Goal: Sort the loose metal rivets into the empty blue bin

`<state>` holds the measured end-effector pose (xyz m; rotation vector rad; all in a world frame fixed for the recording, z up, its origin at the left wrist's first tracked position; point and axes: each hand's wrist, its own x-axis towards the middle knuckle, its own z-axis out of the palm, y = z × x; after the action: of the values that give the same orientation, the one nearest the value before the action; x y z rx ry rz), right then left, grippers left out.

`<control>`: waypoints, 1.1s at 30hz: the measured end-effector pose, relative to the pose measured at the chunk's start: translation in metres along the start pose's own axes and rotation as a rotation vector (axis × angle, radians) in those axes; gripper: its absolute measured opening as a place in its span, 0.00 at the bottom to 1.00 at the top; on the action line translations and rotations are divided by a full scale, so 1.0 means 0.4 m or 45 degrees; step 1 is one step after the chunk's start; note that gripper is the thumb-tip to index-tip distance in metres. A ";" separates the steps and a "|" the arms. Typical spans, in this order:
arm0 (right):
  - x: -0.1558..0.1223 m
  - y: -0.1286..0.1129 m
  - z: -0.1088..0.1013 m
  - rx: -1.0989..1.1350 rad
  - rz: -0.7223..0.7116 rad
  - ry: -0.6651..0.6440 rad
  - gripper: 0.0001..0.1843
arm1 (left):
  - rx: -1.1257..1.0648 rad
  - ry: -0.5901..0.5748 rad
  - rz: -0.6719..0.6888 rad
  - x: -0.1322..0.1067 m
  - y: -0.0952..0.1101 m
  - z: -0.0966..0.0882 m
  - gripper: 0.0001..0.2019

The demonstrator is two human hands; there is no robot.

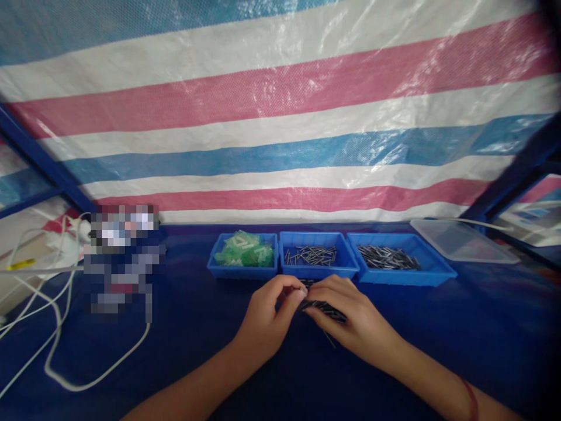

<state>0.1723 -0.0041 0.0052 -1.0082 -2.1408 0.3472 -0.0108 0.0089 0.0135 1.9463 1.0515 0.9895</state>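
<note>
My left hand [267, 310] is closed in a pinch, thumb and index finger pressed together at the fingertips of the other hand. What sits in that pinch is too small to make out. My right hand [357, 316] curls around a bunch of thin, dark screws or nails [328, 310]; which of the two I cannot tell. A single thin piece [328, 338] sticks out below the bunch. Both hands meet just in front of the middle blue bin [319, 270], which contains loose metal screws or nails [313, 255].
A blue bin [243, 272] of green translucent plastic pieces [245, 250] stands left of the middle one. Another blue bin [407, 277] with many dark metal pieces [388, 257] is on the right, beside a clear lid [464, 240]. White cables [56, 327] lie at the left. Striped sheeting [280, 111] hangs behind.
</note>
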 end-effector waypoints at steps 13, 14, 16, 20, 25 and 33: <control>-0.008 0.016 -0.007 0.287 0.249 0.248 0.05 | 0.199 -0.162 0.096 -0.003 -0.001 0.009 0.07; -0.008 0.012 -0.006 0.295 0.244 0.249 0.05 | 0.208 -0.185 0.120 -0.003 -0.001 0.010 0.08; -0.007 0.005 -0.004 0.312 0.238 0.253 0.05 | 0.205 -0.218 0.147 -0.003 0.000 0.011 0.09; -0.006 -0.001 -0.002 0.360 0.235 0.270 0.04 | 0.181 -0.246 0.146 -0.001 0.004 0.010 0.11; -0.008 0.001 -0.001 0.424 0.236 0.264 0.03 | 0.172 -0.266 0.151 0.000 0.008 0.012 0.11; -0.008 0.002 0.002 0.460 0.247 0.274 0.02 | 0.185 -0.258 0.158 0.000 0.004 0.014 0.10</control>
<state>0.1737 -0.0060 0.0026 -0.9920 -1.7145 0.6621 -0.0055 0.0071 0.0123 2.2015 0.9188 0.7782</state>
